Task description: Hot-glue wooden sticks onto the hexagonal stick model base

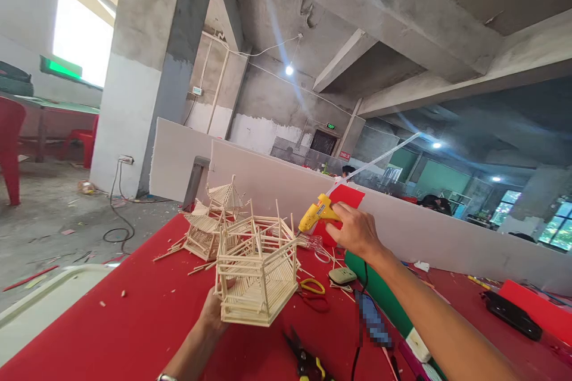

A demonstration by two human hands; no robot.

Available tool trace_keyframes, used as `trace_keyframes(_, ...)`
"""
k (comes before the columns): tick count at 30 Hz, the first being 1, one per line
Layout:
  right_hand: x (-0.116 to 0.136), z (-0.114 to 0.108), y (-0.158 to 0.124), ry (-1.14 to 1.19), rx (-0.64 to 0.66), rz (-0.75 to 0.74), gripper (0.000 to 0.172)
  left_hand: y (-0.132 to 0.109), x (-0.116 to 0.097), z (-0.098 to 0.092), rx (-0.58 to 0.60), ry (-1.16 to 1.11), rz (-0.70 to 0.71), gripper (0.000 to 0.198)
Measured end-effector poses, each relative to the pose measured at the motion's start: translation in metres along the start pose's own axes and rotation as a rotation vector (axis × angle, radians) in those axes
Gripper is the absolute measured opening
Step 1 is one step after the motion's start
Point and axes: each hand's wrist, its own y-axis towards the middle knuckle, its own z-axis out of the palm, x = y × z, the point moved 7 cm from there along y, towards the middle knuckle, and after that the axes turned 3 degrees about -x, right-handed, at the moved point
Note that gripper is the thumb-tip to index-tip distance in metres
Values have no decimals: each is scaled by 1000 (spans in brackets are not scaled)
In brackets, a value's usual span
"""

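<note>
My left hand (213, 309) grips a hexagonal frame of thin wooden sticks (245, 300) from its left and underside; most of the fingers are hidden behind it. The frame has a floor of sticks, railings and upright posts, and is lifted above the red tabletop. In my right hand (356, 227) is a yellow hot glue gun (318, 213), a long clear glue stick (384, 156) jutting from its back. Its nozzle points down-left, close to a post at the frame's right side; whether it touches, I cannot tell. Behind stands a tiered stick pavilion (226, 199) with a pointed roof.
On the red tabletop (147, 297) lie black-and-yellow pliers (308, 363), scissors (313, 287), a phone (374, 318) and loose sticks (172, 250). The gun's black cord runs down beside the phone. A pale partition (272, 175) stands along the far side.
</note>
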Motion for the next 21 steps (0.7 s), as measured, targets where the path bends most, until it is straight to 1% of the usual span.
trace_keyframes(13, 0, 3, -1, 16, -27, -18, 23, 3, 1, -2, -2, -14, -8, 48)
trace_keyframes(21, 0, 2, -1, 18, -43, -31, 21, 0, -1, 0, -2, -18, 6, 46)
